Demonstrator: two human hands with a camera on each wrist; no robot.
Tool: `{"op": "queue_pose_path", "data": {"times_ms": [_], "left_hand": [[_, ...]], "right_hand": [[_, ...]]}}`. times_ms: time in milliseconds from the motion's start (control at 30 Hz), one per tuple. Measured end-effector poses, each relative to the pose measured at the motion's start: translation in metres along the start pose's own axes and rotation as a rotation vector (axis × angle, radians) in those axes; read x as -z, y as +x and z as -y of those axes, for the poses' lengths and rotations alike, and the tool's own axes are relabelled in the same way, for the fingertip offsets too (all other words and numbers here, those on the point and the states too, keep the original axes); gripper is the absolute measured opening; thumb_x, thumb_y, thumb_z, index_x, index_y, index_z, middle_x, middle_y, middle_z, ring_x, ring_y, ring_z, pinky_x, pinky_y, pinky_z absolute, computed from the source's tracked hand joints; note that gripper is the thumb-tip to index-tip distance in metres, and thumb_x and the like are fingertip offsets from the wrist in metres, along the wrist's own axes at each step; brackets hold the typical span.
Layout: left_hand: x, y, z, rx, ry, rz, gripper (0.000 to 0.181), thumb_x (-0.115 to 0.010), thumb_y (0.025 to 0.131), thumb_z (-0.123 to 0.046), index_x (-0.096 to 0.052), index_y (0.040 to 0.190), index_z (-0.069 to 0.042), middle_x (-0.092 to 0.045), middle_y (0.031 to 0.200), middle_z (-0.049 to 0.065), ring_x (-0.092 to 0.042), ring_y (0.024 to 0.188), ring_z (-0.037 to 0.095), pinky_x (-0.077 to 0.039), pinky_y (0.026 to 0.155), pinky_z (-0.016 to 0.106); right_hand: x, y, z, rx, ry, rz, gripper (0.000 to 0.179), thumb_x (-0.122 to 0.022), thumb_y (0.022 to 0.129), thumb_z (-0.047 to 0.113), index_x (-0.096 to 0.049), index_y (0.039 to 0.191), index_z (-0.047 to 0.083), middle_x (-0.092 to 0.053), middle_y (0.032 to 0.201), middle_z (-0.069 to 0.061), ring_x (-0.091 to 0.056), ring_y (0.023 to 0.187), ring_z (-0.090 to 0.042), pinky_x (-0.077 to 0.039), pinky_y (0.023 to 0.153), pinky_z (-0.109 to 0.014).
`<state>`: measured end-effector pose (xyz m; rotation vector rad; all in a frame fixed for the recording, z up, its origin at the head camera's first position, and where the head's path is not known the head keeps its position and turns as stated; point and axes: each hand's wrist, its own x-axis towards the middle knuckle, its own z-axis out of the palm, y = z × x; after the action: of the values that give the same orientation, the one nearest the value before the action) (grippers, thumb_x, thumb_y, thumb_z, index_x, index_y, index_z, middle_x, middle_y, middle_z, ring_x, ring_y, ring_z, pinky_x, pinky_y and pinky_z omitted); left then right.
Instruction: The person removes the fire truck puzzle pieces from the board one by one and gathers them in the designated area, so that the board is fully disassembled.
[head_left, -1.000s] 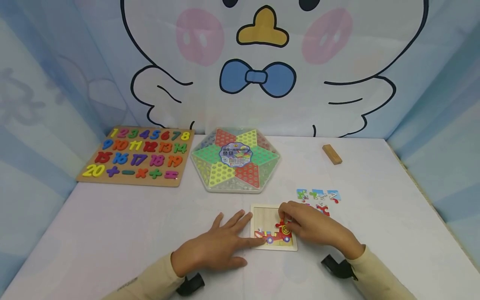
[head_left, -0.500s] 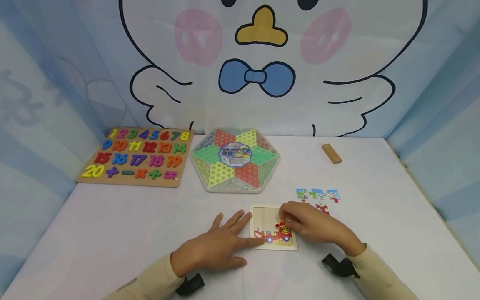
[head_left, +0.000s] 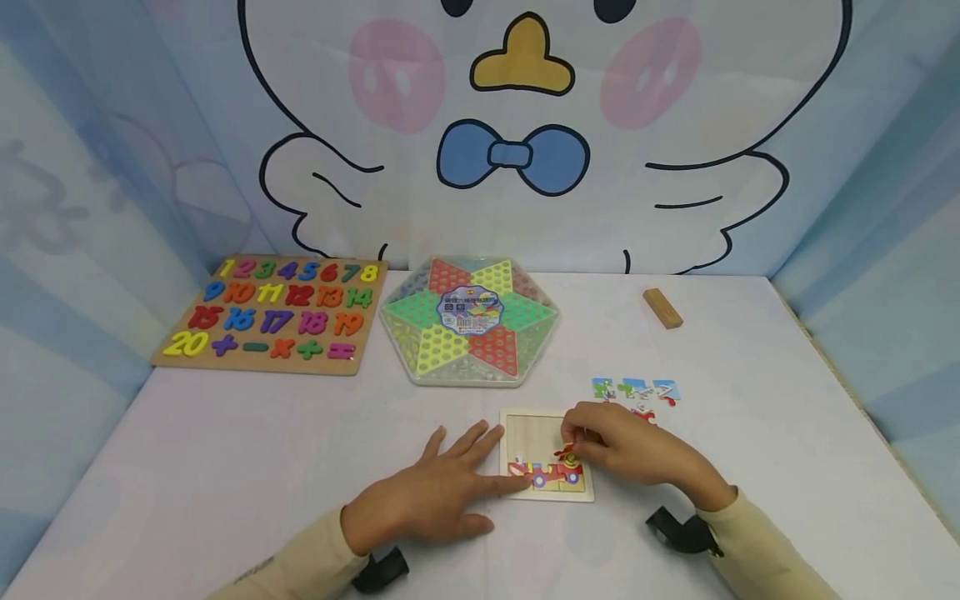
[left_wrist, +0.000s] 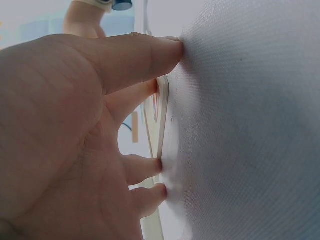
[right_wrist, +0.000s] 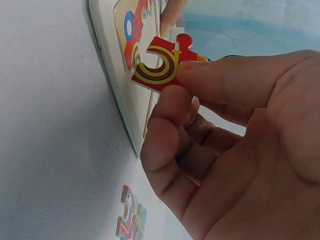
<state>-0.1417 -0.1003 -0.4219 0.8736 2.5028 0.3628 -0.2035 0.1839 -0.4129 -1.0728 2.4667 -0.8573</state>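
A square wooden puzzle tray lies in front of me, with a row of joined vehicle pieces along its near side. My left hand is spread flat beside it, index finger reaching over the frame onto the row. Thumb and fingers of my right hand pinch a red jigsaw piece with a yellow spiral. This piece is tilted over the right part of the tray; in the right wrist view its notched end points toward the pieces in the tray.
Several loose jigsaw pieces lie beyond my right hand, partly hidden by it. A small wooden block is farther back. At the back stand a hexagonal star-board game and a number board.
My right hand has shifted slightly right and raised the red piece, which is now tilted up from the row below it. The left hand has stayed in place.
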Motion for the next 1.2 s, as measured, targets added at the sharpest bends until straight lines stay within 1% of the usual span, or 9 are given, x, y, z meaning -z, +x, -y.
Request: {"op": "queue_pose_path", "data": {"times_ms": [267, 433, 567, 700, 800, 900, 967, 1100, 1200], "left_hand": [[0.001, 0.000, 0.000, -0.007, 0.011, -0.003, 0.061, -0.072, 0.095, -0.039, -0.046, 0.150, -0.051, -0.016, 0.170, 0.007, -0.010, 0.157, 0.029, -0.016, 0.116, 0.069], [0.001, 0.000, 0.000, -0.003, 0.009, -0.001, 0.061, -0.072, 0.095, -0.039, -0.046, 0.149, -0.051, -0.016, 0.170, 0.007, -0.011, 0.157, 0.029, -0.016, 0.116, 0.070], [0.001, 0.000, -0.001, -0.004, 0.001, 0.004, 0.061, -0.072, 0.095, -0.039, -0.047, 0.149, -0.051, -0.016, 0.170, 0.006, -0.010, 0.157, 0.029, -0.015, 0.116, 0.069], [0.000, 0.001, -0.001, 0.001, -0.002, 0.006, 0.062, -0.073, 0.094, -0.039, -0.047, 0.149, -0.051, -0.016, 0.170, 0.006, -0.010, 0.157, 0.029, -0.014, 0.116, 0.069], [0.000, 0.001, -0.001, 0.001, -0.002, 0.001, 0.062, -0.073, 0.094, -0.039, -0.046, 0.149, -0.051, -0.016, 0.170, 0.006, -0.010, 0.157, 0.029, -0.014, 0.117, 0.069], [0.001, 0.000, -0.001, -0.001, -0.003, 0.000, 0.062, -0.072, 0.095, -0.039, -0.046, 0.150, -0.051, -0.015, 0.171, 0.006, -0.010, 0.157, 0.029, -0.014, 0.117, 0.069], [0.001, 0.000, 0.000, -0.002, -0.002, 0.000, 0.062, -0.072, 0.095, -0.039, -0.046, 0.150, -0.051, -0.015, 0.171, 0.006, -0.009, 0.157, 0.028, -0.013, 0.117, 0.069], [0.001, 0.000, 0.000, 0.000, -0.003, 0.004, 0.061, -0.072, 0.095, -0.040, -0.046, 0.150, -0.051, -0.015, 0.171, 0.006, -0.009, 0.157, 0.028, -0.013, 0.117, 0.068], [0.000, 0.000, 0.000, -0.002, -0.004, 0.001, 0.061, -0.072, 0.095, -0.039, -0.047, 0.149, -0.051, -0.015, 0.171, 0.006, -0.009, 0.157, 0.029, -0.014, 0.117, 0.069]], "right_hand": [[0.000, 0.000, -0.001, 0.020, -0.021, -0.026, 0.018, -0.065, 0.096, 0.004, -0.061, 0.090, 0.020, -0.056, 0.082, 0.015, -0.054, 0.077, -0.006, -0.047, 0.070, -0.026], [0.004, -0.001, 0.001, -0.029, -0.037, -0.037, 0.017, -0.066, 0.097, 0.004, -0.061, 0.090, 0.020, -0.054, 0.078, 0.013, -0.051, 0.073, -0.006, -0.044, 0.066, -0.025], [0.014, -0.009, 0.003, -0.072, -0.051, -0.087, 0.015, -0.066, 0.096, 0.003, -0.064, 0.094, 0.017, -0.053, 0.078, 0.011, -0.051, 0.073, -0.007, -0.045, 0.064, -0.024], [0.032, -0.023, 0.001, -0.112, -0.061, -0.158, 0.013, -0.068, 0.095, 0.002, -0.065, 0.098, 0.014, -0.057, 0.079, 0.009, -0.054, 0.071, -0.007, -0.048, 0.062, -0.025], [0.049, -0.041, -0.007, -0.166, -0.076, -0.212, 0.011, -0.070, 0.094, 0.002, -0.066, 0.101, 0.010, -0.061, 0.081, 0.006, -0.055, 0.070, -0.007, -0.049, 0.061, -0.025], [0.062, -0.061, -0.023, -0.221, -0.101, -0.263, 0.012, -0.071, 0.094, 0.001, -0.065, 0.101, 0.008, -0.061, 0.081, 0.003, -0.054, 0.070, -0.008, -0.047, 0.061, -0.025], [0.067, -0.073, -0.034, -0.271, -0.119, -0.280, 0.011, -0.070, 0.094, 0.002, -0.065, 0.100, 0.009, -0.059, 0.081, 0.004, -0.053, 0.070, -0.009, -0.046, 0.060, -0.025], [0.066, -0.089, -0.054, -0.343, -0.082, -0.263, 0.007, -0.069, 0.095, 0.006, -0.066, 0.098, 0.011, -0.059, 0.081, 0.002, -0.054, 0.071, -0.009, -0.047, 0.061, -0.025], [0.060, -0.091, -0.065, -0.330, -0.043, -0.234, 0.005, -0.068, 0.097, 0.006, -0.066, 0.098, 0.011, -0.059, 0.082, 0.003, -0.054, 0.072, -0.008, -0.048, 0.062, -0.025]]}}
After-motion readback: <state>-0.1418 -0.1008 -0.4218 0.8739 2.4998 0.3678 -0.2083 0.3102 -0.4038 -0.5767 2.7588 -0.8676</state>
